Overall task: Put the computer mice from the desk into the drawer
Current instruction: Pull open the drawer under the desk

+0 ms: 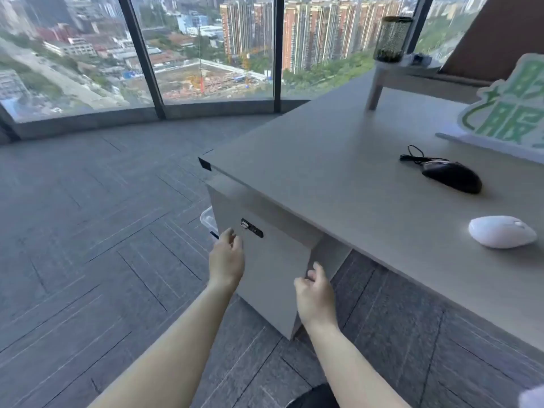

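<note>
A black wired mouse (452, 175) lies on the grey desk (338, 172), its cable coiled behind it. A white mouse (502, 232) rests nearer the desk's front edge. Under the desk's left corner sits a grey drawer cabinet (273, 272) with a small black lock (251, 228) on its front. My left hand (226, 259) is at the cabinet front's left edge, just below the lock, fingers curled. My right hand (315, 293) has its fingers hooked on the front panel's right edge. The cabinet looks closed; its inside is hidden.
A green and white sign (506, 113) stands at the desk's right. A small raised shelf (412, 75) with a dark mesh cup (391, 39) stands at the back. A clear plastic bin (209, 222) peeks out left of the cabinet. Grey carpet and floor-to-ceiling windows lie beyond.
</note>
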`<action>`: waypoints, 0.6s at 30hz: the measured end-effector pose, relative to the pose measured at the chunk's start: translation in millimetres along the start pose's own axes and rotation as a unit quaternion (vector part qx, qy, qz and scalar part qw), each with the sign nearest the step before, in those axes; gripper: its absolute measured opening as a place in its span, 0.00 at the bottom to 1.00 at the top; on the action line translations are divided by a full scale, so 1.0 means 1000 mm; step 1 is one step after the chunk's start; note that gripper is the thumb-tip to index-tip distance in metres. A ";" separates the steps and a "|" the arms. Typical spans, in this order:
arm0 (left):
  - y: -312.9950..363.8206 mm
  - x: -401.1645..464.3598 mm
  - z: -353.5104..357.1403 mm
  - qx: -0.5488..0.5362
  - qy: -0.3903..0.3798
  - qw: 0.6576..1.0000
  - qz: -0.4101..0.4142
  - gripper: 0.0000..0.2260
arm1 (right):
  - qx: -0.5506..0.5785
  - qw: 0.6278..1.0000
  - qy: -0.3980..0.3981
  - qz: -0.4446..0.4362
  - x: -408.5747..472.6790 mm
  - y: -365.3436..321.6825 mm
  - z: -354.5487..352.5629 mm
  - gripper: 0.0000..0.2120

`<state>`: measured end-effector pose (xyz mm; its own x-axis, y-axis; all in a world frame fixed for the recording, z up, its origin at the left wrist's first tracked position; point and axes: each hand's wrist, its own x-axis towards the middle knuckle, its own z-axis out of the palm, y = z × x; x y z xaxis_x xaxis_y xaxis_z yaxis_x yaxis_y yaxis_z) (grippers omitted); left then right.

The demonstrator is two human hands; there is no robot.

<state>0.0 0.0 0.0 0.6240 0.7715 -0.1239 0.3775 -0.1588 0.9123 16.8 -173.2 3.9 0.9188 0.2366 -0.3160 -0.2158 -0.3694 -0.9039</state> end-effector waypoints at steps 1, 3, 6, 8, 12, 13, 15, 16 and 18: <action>-0.003 0.006 0.004 -0.007 -0.007 0.999 -0.031 0.21 | 0.012 1.000 0.006 0.011 0.004 0.001 -0.001 0.29; -0.013 0.029 0.011 -0.056 -0.026 0.993 -0.096 0.17 | 0.005 1.000 0.019 0.014 0.020 0.005 0.006 0.30; -0.025 0.053 0.025 -0.133 -0.019 0.977 -0.163 0.07 | 0.000 1.000 0.028 0.010 0.030 0.008 0.013 0.29; -0.017 0.059 0.028 -0.174 -0.001 0.968 -0.180 0.09 | -0.004 0.999 0.041 -0.002 0.029 0.009 0.017 0.28; -0.018 0.082 0.045 -0.216 -0.003 0.954 -0.205 0.10 | 0.003 0.997 0.077 -0.001 0.037 0.013 0.023 0.27; -0.019 0.086 0.049 -0.216 0.002 0.954 -0.206 0.10 | 0.001 0.997 0.082 -0.003 0.038 0.016 0.024 0.27; -0.020 0.091 0.053 -0.221 0.005 0.953 -0.209 0.09 | -0.001 0.996 0.090 -0.005 0.037 0.016 0.025 0.28; -0.021 0.094 0.054 -0.227 0.005 0.951 -0.212 0.08 | 0.000 0.996 0.091 -0.004 0.036 0.015 0.025 0.28; -0.021 0.096 0.055 -0.241 0.009 0.946 -0.215 0.07 | 0.012 0.996 0.085 -0.006 0.034 0.016 0.024 0.27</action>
<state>89.6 43.7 -52.9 0.4706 0.7116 -0.5217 0.2359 0.4682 0.8515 36.9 -149.6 -28.2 0.9634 0.0840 -0.2544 -0.2112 -0.3458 -0.9142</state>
